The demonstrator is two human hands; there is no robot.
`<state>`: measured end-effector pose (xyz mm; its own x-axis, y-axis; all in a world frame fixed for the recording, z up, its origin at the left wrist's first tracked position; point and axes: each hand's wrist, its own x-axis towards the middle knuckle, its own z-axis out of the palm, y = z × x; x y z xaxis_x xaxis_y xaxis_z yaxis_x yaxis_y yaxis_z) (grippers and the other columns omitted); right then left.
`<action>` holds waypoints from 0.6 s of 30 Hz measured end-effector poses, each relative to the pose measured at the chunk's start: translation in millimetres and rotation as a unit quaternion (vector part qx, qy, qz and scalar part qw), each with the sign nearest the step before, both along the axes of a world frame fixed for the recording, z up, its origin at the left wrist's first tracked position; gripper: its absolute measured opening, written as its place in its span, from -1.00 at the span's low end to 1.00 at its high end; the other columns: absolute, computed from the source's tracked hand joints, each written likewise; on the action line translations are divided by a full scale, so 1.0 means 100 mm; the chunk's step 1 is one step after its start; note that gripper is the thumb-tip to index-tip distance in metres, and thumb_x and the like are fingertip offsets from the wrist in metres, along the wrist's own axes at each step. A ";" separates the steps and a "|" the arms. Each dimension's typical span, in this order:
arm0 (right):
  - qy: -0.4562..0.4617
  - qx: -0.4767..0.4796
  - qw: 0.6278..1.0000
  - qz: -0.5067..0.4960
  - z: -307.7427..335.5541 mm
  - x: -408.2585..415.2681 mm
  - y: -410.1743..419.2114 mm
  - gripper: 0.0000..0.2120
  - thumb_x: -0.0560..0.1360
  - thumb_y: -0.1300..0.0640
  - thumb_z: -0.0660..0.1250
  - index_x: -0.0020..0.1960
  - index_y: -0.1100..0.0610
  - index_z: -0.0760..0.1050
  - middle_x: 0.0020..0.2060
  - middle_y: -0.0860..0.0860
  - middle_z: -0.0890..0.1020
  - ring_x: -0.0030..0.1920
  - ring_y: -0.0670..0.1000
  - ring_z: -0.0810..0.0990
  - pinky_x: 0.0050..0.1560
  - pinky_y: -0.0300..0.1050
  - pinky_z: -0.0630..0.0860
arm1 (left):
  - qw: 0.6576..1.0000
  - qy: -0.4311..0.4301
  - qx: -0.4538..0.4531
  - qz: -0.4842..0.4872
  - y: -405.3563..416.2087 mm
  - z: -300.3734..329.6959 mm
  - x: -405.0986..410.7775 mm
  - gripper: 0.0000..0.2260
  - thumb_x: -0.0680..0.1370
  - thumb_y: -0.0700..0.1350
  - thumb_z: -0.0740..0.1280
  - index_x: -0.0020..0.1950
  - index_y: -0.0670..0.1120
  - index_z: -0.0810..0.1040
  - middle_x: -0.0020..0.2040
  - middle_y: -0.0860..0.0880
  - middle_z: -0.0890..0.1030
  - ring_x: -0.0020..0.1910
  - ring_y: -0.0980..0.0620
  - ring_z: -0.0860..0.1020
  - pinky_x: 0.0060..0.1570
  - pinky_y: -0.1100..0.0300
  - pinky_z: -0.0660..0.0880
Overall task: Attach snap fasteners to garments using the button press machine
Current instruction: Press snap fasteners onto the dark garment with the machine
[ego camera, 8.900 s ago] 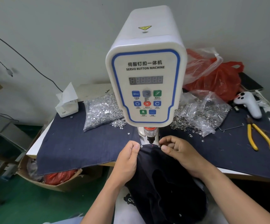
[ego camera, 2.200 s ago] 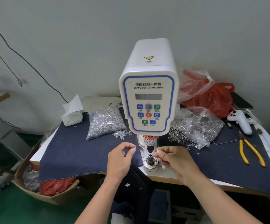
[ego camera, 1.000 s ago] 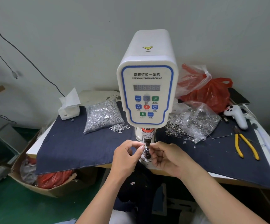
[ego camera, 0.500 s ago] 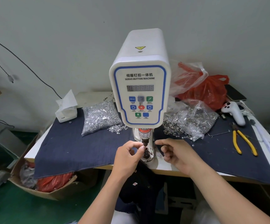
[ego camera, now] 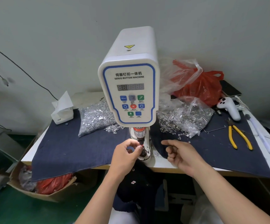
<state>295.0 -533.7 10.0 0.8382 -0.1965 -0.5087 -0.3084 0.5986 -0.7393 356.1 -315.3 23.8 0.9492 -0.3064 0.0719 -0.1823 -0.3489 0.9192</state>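
The white servo button machine (ego camera: pixel 129 88) stands at the table's front middle, its punch and lower die (ego camera: pixel 143 150) under the head. My left hand (ego camera: pixel 125 156) is at the die, thumb and fingertips pinched at the punch tip, likely on a small snap part too tiny to make out. My right hand (ego camera: pixel 180 153) hovers right of the die over the dark cloth, index finger pointing left, other fingers loosely curled, holding nothing. The dark garment (ego camera: pixel 140 181) hangs below the table edge in front of me.
A bag of silver snap caps (ego camera: pixel 95 118) lies left of the machine, a bag of ring parts (ego camera: pixel 186 118) right. Yellow pliers (ego camera: pixel 239 137), a white controller (ego camera: pixel 229 107), red plastic bags (ego camera: pixel 200 88), a tissue box (ego camera: pixel 63 110). A cardboard box (ego camera: pixel 50 186) sits below left.
My right hand has pulled away from the die to the right and opened its pinch. My left hand stays pinched at the punch tip. Earlier the garment lay under the press; it hangs down now.
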 end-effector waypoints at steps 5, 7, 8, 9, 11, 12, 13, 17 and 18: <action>-0.005 -0.011 1.000 0.001 -0.03 0.00 0.00 -0.78 0.63 0.22 0.29 -0.01 0.29 0.69 -0.42 0.08 0.50 -0.49 -0.04 0.33 -0.50 -0.19 0.29 | 0.999 0.005 0.052 0.006 -0.01 0.08 0.02 -0.88 0.56 -0.05 0.51 -0.15 0.10 0.64 -0.23 0.14 0.68 -0.23 0.14 0.63 -0.22 0.36 0.51; -0.006 -0.018 1.000 -0.002 -0.01 -0.01 0.01 -0.79 0.63 0.22 0.28 0.02 0.30 0.67 -0.42 0.09 0.50 -0.49 -0.04 0.32 -0.49 -0.18 0.28 | 0.998 0.007 0.058 0.000 -0.01 0.10 0.01 -0.88 0.57 -0.06 0.50 -0.13 0.11 0.63 -0.23 0.19 0.66 -0.26 0.23 0.59 -0.24 0.45 0.45; -0.007 -0.025 1.000 -0.003 0.00 -0.02 0.02 -0.79 0.64 0.23 0.28 0.03 0.31 0.66 -0.42 0.09 0.50 -0.48 -0.04 0.32 -0.47 -0.18 0.27 | 0.999 0.013 0.052 0.000 0.00 0.11 0.00 -0.88 0.58 -0.07 0.48 -0.11 0.13 0.63 -0.20 0.21 0.67 -0.22 0.25 0.60 -0.22 0.47 0.44; -0.009 -0.036 0.999 -0.002 0.02 -0.03 0.03 -0.79 0.64 0.22 0.27 0.04 0.31 0.66 -0.42 0.08 0.50 -0.47 -0.04 0.31 -0.46 -0.18 0.27 | 0.999 0.026 0.038 0.005 0.01 0.13 -0.01 -0.88 0.59 -0.09 0.45 -0.08 0.14 0.64 -0.15 0.22 0.68 -0.17 0.27 0.62 -0.20 0.48 0.44; -0.027 -0.091 0.995 0.015 0.07 -0.09 0.08 -0.80 0.64 0.21 0.29 0.03 0.26 0.67 -0.39 0.08 0.52 -0.45 -0.04 0.33 -0.41 -0.19 0.29 | 0.997 0.075 -0.002 0.031 0.04 0.17 -0.04 -0.84 0.60 -0.12 0.38 -0.06 0.15 0.66 -0.08 0.22 0.70 -0.14 0.30 0.62 -0.15 0.41 0.46; -0.046 -0.146 0.988 0.038 0.11 -0.14 0.11 -0.81 0.64 0.19 0.31 -0.01 0.20 0.69 -0.37 0.07 0.54 -0.43 -0.04 0.36 -0.38 -0.19 0.31 | 0.993 0.108 -0.017 0.049 0.07 0.19 -0.05 -0.82 0.59 -0.14 0.35 -0.07 0.13 0.66 -0.11 0.22 0.69 -0.17 0.28 0.60 -0.13 0.31 0.46; -0.073 -0.216 0.971 0.073 0.15 -0.20 0.16 -0.81 0.63 0.16 0.33 -0.06 0.13 0.70 -0.35 0.05 0.57 -0.40 -0.05 0.40 -0.35 -0.21 0.35 | 0.986 0.148 -0.036 0.067 0.10 0.21 -0.06 -0.83 0.55 -0.14 0.32 -0.10 0.11 0.66 -0.18 0.20 0.66 -0.20 0.18 0.58 -0.16 0.21 0.44; -0.175 -0.443 0.839 0.264 0.25 -0.48 0.47 -0.94 0.56 0.01 0.44 -0.05 -0.03 0.68 -0.18 -0.17 0.70 -0.21 -0.23 0.58 -0.14 -0.38 0.44 | 0.933 0.278 -0.208 0.091 0.20 0.30 -0.11 -0.86 0.35 -0.06 0.31 -0.18 -0.01 0.65 -0.26 0.04 0.50 -0.37 0.04 0.38 -0.38 0.16 0.37; -0.175 -0.477 0.810 0.292 0.24 -0.54 0.55 -0.94 0.53 -0.04 0.44 -0.02 -0.09 0.66 -0.12 -0.25 0.68 -0.14 -0.24 0.60 -0.10 -0.40 0.44 | 0.924 0.284 -0.240 0.089 0.22 0.31 -0.13 -0.87 0.37 -0.05 0.32 -0.20 -0.02 0.65 -0.27 0.04 0.48 -0.41 0.05 0.35 -0.42 0.18 0.36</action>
